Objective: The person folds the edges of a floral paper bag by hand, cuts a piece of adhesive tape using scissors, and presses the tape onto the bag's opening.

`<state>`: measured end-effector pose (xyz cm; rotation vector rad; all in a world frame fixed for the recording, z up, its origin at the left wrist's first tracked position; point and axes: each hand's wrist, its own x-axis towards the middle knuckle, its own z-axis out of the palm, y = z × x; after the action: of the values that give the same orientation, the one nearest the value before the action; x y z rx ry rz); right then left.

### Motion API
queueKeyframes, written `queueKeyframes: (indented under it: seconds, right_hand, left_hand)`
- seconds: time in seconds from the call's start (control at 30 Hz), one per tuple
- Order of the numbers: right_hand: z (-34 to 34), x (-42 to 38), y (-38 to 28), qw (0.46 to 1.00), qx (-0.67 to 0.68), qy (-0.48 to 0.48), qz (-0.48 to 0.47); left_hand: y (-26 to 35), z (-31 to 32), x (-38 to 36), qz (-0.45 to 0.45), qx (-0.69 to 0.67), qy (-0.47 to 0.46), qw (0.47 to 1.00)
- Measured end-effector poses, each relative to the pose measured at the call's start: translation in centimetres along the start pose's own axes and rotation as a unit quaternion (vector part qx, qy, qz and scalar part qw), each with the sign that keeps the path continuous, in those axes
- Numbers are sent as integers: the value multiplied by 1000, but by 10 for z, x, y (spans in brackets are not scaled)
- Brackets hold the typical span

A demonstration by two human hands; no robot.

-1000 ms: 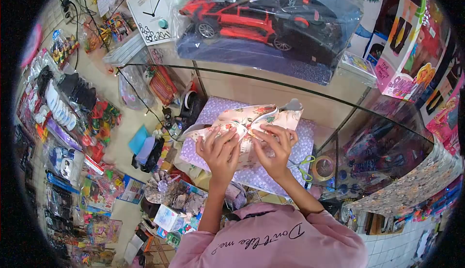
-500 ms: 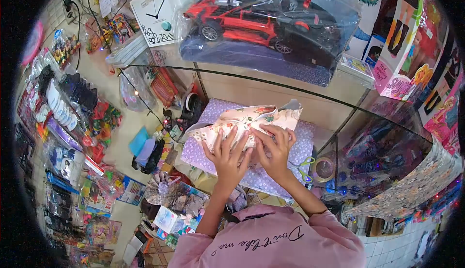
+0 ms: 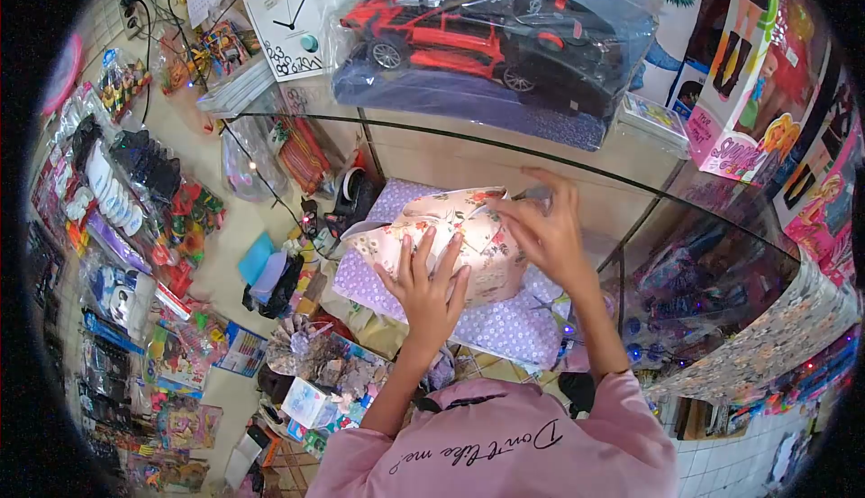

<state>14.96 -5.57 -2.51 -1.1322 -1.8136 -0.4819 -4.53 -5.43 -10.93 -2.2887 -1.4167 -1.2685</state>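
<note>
A box wrapped in cream floral paper (image 3: 450,246) is lying on a lilac dotted sheet (image 3: 505,322) below the glass counter (image 3: 685,255). The left hand (image 3: 430,289) is pressing flat on it, fingers spread, while the right hand (image 3: 550,232) is pinching the paper's upper flap.

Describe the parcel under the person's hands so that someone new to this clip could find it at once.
Start at the big red-and-black toy car on the glass counter. Just below it, on purple dotted paper, lies the floral-wrapped box under both hands. It is the only cream, flower-printed parcel there.
</note>
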Motion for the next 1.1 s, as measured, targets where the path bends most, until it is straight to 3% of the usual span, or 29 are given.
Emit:
queueKeyframes:
  seconds: [0.2, 0.4, 0.53, 0.7, 0.8, 0.93, 1.03, 1.1]
  right_hand:
    - [-9, 28, 15, 991, 9, -119, -62]
    - [-2, 40, 32, 964, 115, -239, -27]
    - [5, 39, 34, 974, 111, -199, -13]
    - [5, 44, 35, 985, 89, -104, -101]
    - [1, 42, 26, 970, 174, -165, 25]
    - [24, 15, 3, 997, 44, 70, 5]
    - [23, 9, -16, 992, 53, 83, -81]
    - [25, 15, -26, 994, 64, 36, -76]
  left_hand:
    - [1, 3, -2, 0, 6, 7, 1000]
    - [2, 5, -5, 2, 15, 10, 1000]
    - [2, 5, -5, -7, 18, 0, 1000]
    - [3, 5, -4, -7, 14, 2, 1000]
    - [3, 6, -3, -9, 12, 1, 1000]
    - [4, 4, 0, -5, 13, -15, 1000]
    - [2, 6, 2, 1, 13, -8, 1000]
    - [-1, 10, 0, -5, 8, -2, 1000]
